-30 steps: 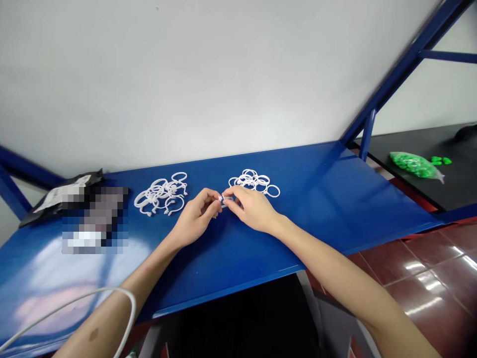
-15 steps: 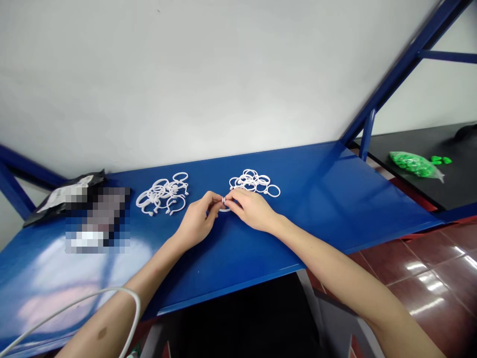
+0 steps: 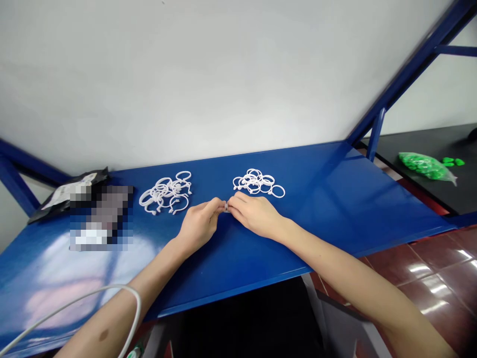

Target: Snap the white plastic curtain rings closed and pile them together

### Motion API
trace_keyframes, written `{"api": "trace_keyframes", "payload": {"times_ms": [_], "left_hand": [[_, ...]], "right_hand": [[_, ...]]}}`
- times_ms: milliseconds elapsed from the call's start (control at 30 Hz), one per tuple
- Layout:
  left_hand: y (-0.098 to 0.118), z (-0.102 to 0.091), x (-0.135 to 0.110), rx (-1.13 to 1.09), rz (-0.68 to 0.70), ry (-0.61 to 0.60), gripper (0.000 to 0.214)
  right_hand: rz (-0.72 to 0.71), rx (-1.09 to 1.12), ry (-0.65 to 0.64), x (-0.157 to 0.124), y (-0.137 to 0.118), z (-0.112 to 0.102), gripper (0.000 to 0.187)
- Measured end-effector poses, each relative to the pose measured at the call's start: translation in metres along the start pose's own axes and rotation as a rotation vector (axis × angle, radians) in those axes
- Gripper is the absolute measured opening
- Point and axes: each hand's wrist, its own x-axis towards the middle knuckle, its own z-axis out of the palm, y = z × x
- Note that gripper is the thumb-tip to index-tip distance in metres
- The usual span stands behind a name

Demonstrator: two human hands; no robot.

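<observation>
Two hands meet near the middle of the blue shelf (image 3: 335, 199), about midway between its back edge and its front edge; your left hand (image 3: 199, 226) and right hand (image 3: 257, 216) each have thumb and forefinger clamped on one small white ring (image 3: 225, 206), of which only a sliver shows between the fingertips; the other fingers are curled in. One loose heap of rings (image 3: 166, 193), which look open, lies toward the back edge on your left; a second heap (image 3: 258, 182), which look closed, sits just behind your right hand. Judging by the grip, you are pressing the ring's two ends together; whether they have caught cannot be told from here; the next move calls for a straight squeeze with the ends lined up before either pinch loosens.
</observation>
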Motion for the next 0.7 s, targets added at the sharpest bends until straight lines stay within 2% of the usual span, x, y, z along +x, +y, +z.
{"api": "trace_keyframes", "payload": {"times_ms": [333, 533, 633, 700], "left_hand": [[-0.001, 0.002, -0.004, 0.048, 0.099, 0.070, 0.024], [-0.001, -0.001, -0.001, 0.056, 0.081, -0.013, 0.025], [0.003, -0.008, 0.006, 0.047, 0.067, -0.055, 0.024], [0.004, -0.014, 0.011, 0.106, 0.090, -0.034, 0.024]], "right_hand": [[-0.029, 0.013, -0.033, -0.001, 0.002, -0.004, 0.028], [0.001, 0.036, -0.042, 0.001, 0.001, -0.002, 0.026], [0.064, 0.107, 0.005, 0.004, 0.000, -0.001, 0.025], [0.100, 0.140, 0.055, 0.006, 0.003, -0.004, 0.023]]}}
